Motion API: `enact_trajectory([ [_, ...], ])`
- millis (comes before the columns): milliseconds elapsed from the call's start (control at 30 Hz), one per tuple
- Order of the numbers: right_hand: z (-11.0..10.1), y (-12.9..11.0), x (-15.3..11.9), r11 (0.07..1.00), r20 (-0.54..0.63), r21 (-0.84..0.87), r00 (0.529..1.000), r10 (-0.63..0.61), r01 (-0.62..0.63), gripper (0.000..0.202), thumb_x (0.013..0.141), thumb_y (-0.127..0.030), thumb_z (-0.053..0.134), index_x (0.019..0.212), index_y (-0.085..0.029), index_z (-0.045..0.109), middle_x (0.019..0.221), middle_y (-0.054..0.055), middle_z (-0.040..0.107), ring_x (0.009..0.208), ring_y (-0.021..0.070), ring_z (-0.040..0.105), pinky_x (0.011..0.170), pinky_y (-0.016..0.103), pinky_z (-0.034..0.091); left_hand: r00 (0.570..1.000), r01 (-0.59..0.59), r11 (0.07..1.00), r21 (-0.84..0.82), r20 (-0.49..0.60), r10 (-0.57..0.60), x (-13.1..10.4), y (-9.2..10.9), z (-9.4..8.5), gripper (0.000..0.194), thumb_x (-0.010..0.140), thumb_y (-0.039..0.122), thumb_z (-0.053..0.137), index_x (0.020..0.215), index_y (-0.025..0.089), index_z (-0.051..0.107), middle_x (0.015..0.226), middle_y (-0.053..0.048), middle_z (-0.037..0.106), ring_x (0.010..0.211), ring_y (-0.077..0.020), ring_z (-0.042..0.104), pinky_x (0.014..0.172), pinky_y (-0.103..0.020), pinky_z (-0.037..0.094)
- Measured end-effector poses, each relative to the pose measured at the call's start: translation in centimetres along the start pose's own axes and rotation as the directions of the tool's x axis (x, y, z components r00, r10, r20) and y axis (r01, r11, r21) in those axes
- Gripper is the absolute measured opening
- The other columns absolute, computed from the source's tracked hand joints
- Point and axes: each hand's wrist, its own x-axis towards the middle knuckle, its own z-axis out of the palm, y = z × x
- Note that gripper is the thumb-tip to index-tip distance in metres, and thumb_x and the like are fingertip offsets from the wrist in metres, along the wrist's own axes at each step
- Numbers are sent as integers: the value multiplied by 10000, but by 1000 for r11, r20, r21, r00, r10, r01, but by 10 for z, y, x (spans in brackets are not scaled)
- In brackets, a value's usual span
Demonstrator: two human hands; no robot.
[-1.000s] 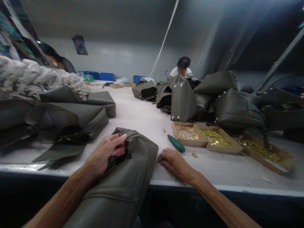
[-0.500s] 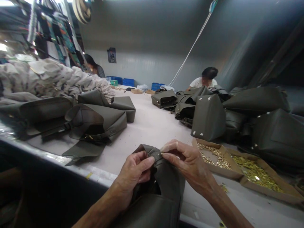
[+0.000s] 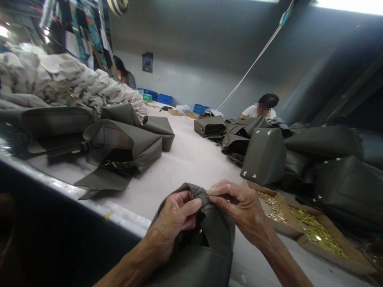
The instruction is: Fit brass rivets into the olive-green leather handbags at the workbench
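Note:
A dark green bag (image 3: 194, 265) lies at the table's front edge, its opening towards me. My left hand (image 3: 176, 215) pinches the bag's upper flap, the thumb on top and the fingers partly inside. On the right, my right hand (image 3: 239, 205) has thumb and index finger pressed together at the same strip, over a tiny gold-coloured piece that is mostly hidden. Right of that hand are a cardboard tray of small gold studs (image 3: 273, 207) and a tray of yellow-gold metal pieces (image 3: 321, 235).
More green bags stand on the left (image 3: 122, 143) and in a pile on the right (image 3: 263, 155). Crumpled pale cloth (image 3: 66, 79) is heaped at the back left. Blue bins (image 3: 164, 99) and two people (image 3: 263, 107) are across the table (image 3: 185, 159).
The view has tilted slightly. Both hands stay on the bag's strip and appear a little further right, with nearly the same grips.

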Motion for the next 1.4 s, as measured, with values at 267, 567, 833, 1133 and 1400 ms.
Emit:
enact_trajectory([
  [267, -3, -5, 8, 994, 100, -108, 995, 6, 5, 67, 800, -157, 653, 736, -147, 672, 710, 12, 636, 648, 117, 568, 590, 223, 417, 1000, -15, 1000, 11, 10, 15, 7, -7, -6, 366, 637, 400, 757, 751, 105, 572, 519, 59, 456, 353, 11, 261, 361, -156, 135],
  [567, -18, -11, 32, 993, 388, -102, 921, -14, 58, 35, 792, -146, 648, 765, -149, 627, 733, -10, 588, 670, 108, 518, 639, 227, 411, 998, 11, 993, 115, 53, -17, 4, 0, -9, 381, 671, 434, 731, 761, 125, 526, 532, 59, 451, 347, 8, 261, 364, -166, 144],
  [833, -4, 8, 25, 995, 227, 51, 971, 75, -89, 174, 779, -305, 675, 729, -153, 605, 668, -13, 548, 617, 109, 466, 571, 236, 365, 1000, -1, 995, 102, -22, 3, 1, 4, -1, 328, 680, 371, 727, 776, 113, 548, 569, 58, 419, 389, 12, 240, 378, -159, 129],
  [1133, 18, 9, 18, 998, -62, -45, 997, 45, -48, 360, 758, -413, 695, 581, -164, 504, 574, -31, 496, 553, 99, 425, 522, 236, 319, 998, 15, 994, 106, -64, -9, 0, 6, 2, 352, 644, 388, 747, 761, 108, 570, 549, 73, 400, 375, 17, 227, 384, -162, 133],
  [1400, 0, 16, 12, 995, 74, 96, 997, 17, -24, 208, 838, -354, 616, 933, -170, 640, 776, 6, 576, 717, 131, 520, 660, 256, 412, 1000, 15, 994, 113, -20, -13, 1, 5, 0, 306, 694, 365, 714, 760, 117, 546, 585, 52, 443, 377, 19, 234, 385, -169, 127],
])
